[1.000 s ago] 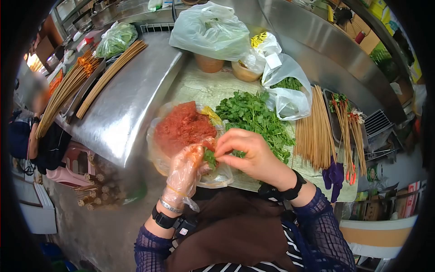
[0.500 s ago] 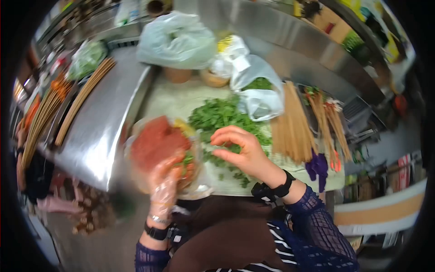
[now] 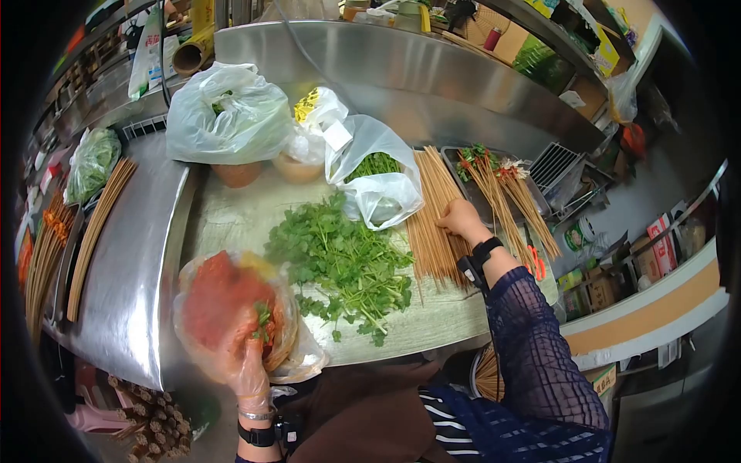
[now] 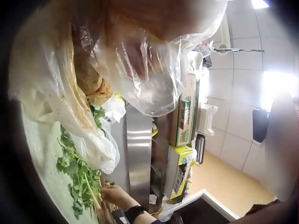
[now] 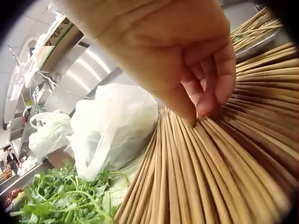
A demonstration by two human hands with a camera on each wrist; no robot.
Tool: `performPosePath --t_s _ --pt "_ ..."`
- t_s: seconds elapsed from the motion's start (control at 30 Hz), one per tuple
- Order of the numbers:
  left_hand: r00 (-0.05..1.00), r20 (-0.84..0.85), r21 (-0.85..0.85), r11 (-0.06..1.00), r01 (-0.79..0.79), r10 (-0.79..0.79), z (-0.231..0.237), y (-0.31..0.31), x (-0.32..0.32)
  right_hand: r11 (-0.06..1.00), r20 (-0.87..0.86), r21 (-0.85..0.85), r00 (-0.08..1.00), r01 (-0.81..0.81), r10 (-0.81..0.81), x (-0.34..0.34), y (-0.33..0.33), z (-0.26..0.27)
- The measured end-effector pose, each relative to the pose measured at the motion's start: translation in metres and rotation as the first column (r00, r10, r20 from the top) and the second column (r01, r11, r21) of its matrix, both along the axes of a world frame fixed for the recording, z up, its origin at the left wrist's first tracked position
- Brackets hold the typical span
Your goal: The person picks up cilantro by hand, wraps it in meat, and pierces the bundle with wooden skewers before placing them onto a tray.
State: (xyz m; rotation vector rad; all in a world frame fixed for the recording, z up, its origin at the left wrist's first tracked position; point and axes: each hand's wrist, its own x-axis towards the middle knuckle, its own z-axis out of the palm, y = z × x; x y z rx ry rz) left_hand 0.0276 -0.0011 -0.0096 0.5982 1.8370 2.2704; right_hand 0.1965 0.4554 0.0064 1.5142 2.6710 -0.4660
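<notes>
While right hand [image 3: 465,221] pinches sticks [image 3: 431,247] on bench [image 3: 444,324], gloved left hand [image 3: 250,366] touches red meat [image 3: 216,297], grip unclear; leaf [image 3: 263,315] already against meat, herb heap [image 3: 340,255] left.

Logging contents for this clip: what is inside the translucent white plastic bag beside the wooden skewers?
Thin green stems show at the mouth of the translucent white plastic bag. Whatever lies deeper is covered by the cloudy plastic and cannot be seen.
</notes>
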Motion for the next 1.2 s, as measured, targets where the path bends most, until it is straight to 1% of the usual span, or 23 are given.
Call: performPosePath --t_s 0.07,0.17,0.23,0.27,0.33,0.37,0.43,0.47,0.5,0.57,0.63,0.7,0.77,0.8,0.83,0.9,0.93,1.03,1.07,1.17,1.2 --pt "1.000 0.013 0.005 1.000 0.010 -0.010 0.000 0.000 -0.001 0.984 -0.091 -0.163 0.992 0.072 -0.088 0.004 0.011 -0.005" --pt "0.999 0.048 0.033 0.999 0.020 -0.022 -0.003 0.000 -0.002 0.902 -0.250 -0.395 0.924 0.175 -0.288 0.011 0.012 0.001" --pt "0.996 0.093 0.050 0.999 0.013 -0.017 -0.002 -0.001 -0.001 0.876 -0.297 -0.444 0.892 0.188 -0.342 0.018 0.009 0.005" --pt "0.998 0.066 0.052 0.999 0.010 -0.014 -0.004 -0.001 -0.001 0.863 -0.319 -0.468 0.874 0.191 -0.367 0.021 0.008 0.006" --pt "1.000 0.012 0.055 0.998 0.001 -0.002 -0.011 -0.002 -0.003 0.859 -0.375 -0.499 0.864 0.117 -0.336 0.027 0.007 0.007" --pt "0.999 -0.033 0.029 1.000 0.000 0.001 -0.016 -0.004 -0.007 0.855 -0.402 -0.513 0.859 0.075 -0.316 0.027 0.006 0.007" --pt "0.993 -0.119 -0.031 0.999 -0.015 0.011 -0.025 -0.010 -0.013 0.752 -0.561 -0.654 0.720 -0.083 -0.409 0.021 -0.015 0.022" --pt "0.991 -0.136 -0.028 0.999 -0.022 0.018 -0.027 -0.010 -0.012 0.687 -0.613 -0.705 0.637 -0.174 -0.467 0.017 -0.030 0.033" --pt "0.988 -0.154 -0.026 0.999 -0.030 0.026 -0.026 -0.009 -0.014 0.669 -0.656 -0.700 0.594 -0.249 -0.465 0.011 -0.050 0.043" --pt "0.997 -0.082 0.041 0.999 0.005 -0.002 -0.018 -0.007 -0.015 0.616 -0.725 -0.678 0.500 -0.401 -0.473 -0.005 -0.096 0.061" --pt "0.994 0.089 0.175 0.983 0.052 -0.068 -0.002 -0.001 -0.012 0.604 -0.791 -0.612 0.418 -0.511 -0.447 -0.020 -0.140 0.064" --pt "0.964 0.237 0.317 0.947 0.045 -0.125 0.015 0.007 -0.009 0.582 -0.836 -0.546 0.346 -0.603 -0.426 -0.038 -0.184 0.060" --pt "0.914 0.360 0.460 0.888 -0.001 -0.185 0.023 0.007 -0.004 0.559 -0.865 -0.489 0.290 -0.670 -0.409 -0.052 -0.227 0.054" --pt "0.893 0.405 0.499 0.866 -0.035 -0.198 0.021 0.006 -0.003 0.523 -0.858 -0.497 0.300 -0.692 -0.418 -0.057 -0.245 0.051" --pt "0.869 0.442 0.543 0.837 -0.062 -0.222 0.019 0.007 0.000 0.517 -0.864 -0.483 0.289 -0.707 -0.412 -0.062 -0.261 0.045" --pt "0.826 0.520 0.608 0.774 -0.178 -0.219 0.029 0.008 0.007 0.533 -0.885 -0.440 0.250 -0.722 -0.392 -0.068 -0.286 0.039" --pt "0.824 0.508 0.617 0.773 -0.146 -0.251 0.035 0.006 0.005 0.519 -0.886 -0.439 0.258 -0.733 -0.385 -0.068 -0.294 0.037" --pt "0.837 0.493 0.611 0.779 -0.139 -0.236 0.033 0.001 0.007 0.470 -0.887 -0.426 0.253 -0.773 -0.387 -0.067 -0.311 0.032" --pt "0.846 0.483 0.585 0.802 -0.119 -0.226 0.030 0.001 0.007 0.433 -0.867 -0.454 0.274 -0.779 -0.415 -0.065 -0.314 0.032" --pt "0.874 0.449 0.510 0.856 -0.080 -0.186 0.026 -0.001 0.006 0.380 -0.914 -0.378 0.276 -0.844 -0.296 -0.057 -0.309 0.031" --pt "0.880 0.445 0.483 0.872 -0.081 -0.165 0.027 -0.001 0.007 0.348 -0.941 -0.316 0.244 -0.883 -0.235 -0.055 -0.306 0.033"
